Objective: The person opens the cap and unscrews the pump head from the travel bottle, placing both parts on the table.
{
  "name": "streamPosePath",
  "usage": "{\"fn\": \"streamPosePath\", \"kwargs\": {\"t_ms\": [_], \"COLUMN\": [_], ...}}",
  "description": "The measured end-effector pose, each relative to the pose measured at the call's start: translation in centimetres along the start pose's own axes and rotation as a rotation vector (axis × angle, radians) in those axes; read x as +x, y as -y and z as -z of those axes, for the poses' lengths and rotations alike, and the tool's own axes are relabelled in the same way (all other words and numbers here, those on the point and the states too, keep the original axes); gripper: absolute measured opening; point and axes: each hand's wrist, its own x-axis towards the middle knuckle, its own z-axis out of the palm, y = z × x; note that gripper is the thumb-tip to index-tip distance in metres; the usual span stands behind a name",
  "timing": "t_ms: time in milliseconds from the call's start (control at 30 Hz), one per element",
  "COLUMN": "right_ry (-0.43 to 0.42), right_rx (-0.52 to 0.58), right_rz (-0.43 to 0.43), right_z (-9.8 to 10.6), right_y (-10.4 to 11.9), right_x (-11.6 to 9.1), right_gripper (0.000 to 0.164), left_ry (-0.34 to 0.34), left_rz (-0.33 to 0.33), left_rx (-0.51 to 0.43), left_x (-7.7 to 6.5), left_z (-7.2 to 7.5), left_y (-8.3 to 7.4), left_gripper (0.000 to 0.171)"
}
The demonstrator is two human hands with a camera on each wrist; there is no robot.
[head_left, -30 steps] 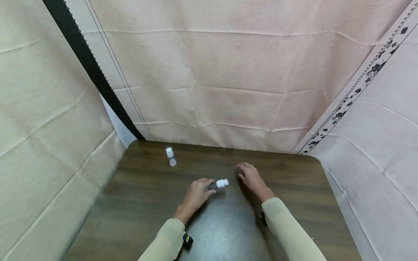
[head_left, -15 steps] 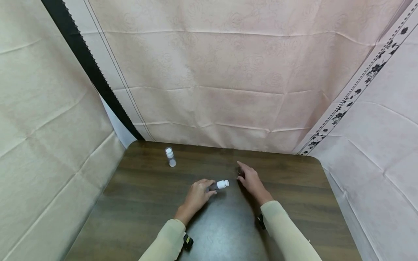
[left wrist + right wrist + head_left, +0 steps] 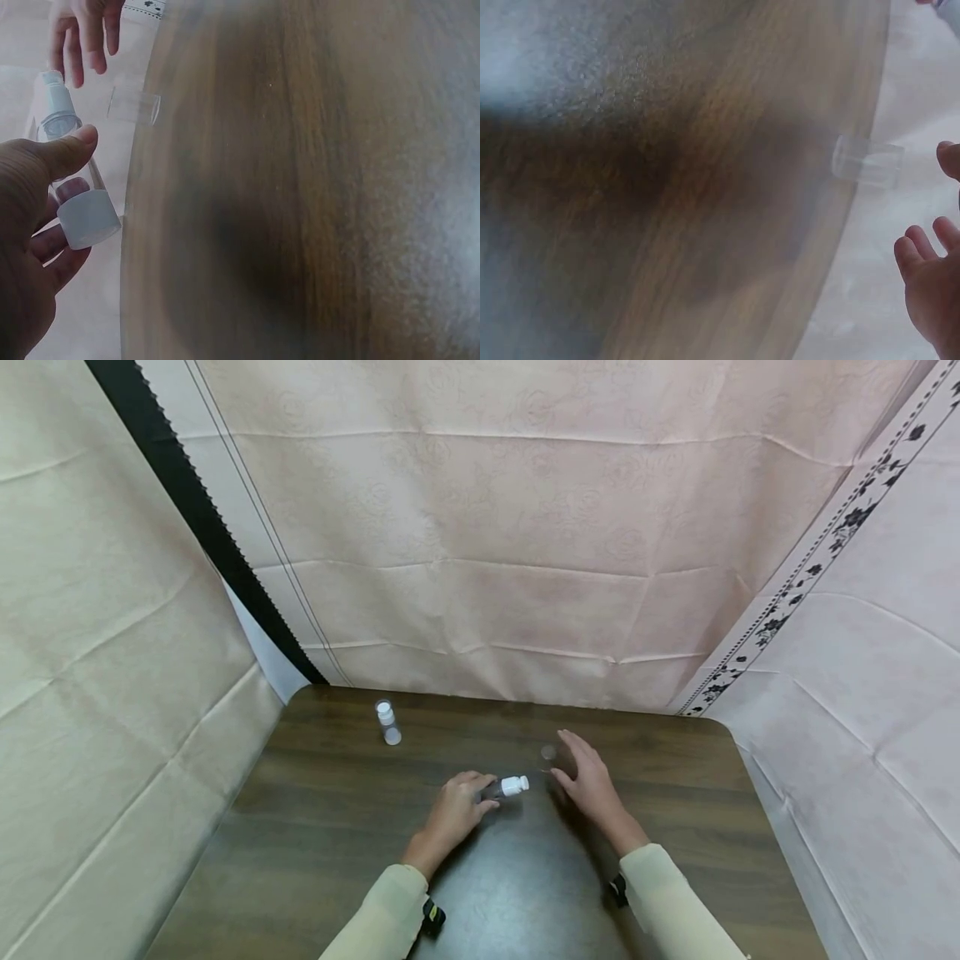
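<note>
Gripping a small bottle [image 3: 513,786] tilted over the table [image 3: 315,843], the left hand [image 3: 450,808] hides its lower end from the head view (the left wrist view shows a white base [image 3: 88,219] there). Just beyond, the right hand [image 3: 594,787] has thumb and fingers parted near a clear cylinder [image 3: 549,752] on the table. Farther back, leftward, a second white-topped bottle [image 3: 387,723] stands before pale cloth [image 3: 487,568].
</note>
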Motion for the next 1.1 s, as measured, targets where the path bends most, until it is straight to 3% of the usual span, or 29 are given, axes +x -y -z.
{"fn": "streamPosePath", "kwargs": {"t_ms": [367, 800, 1100], "right_ry": [-0.041, 0.142, 0.162], "right_rx": [0.099, 0.443, 0.475], "right_rz": [0.026, -0.232, -0.307], "right_z": [2.1, 2.1, 1.1], "right_y": [1.8, 3.7, 4.3], "right_x": [-3.0, -4.3, -4.2], "right_gripper": [0.063, 0.052, 0.031], "left_ry": [-0.006, -0.033, -0.041], "left_rz": [-0.063, -0.183, -0.287], "left_rx": [0.047, 0.162, 0.230], "left_x": [0.3, 1.2, 1.5], "left_z": [-0.3, -0.3, -0.6], "left_y": [-0.8, -2.4, -3.5], "left_gripper": [0.040, 0.040, 0.036]}}
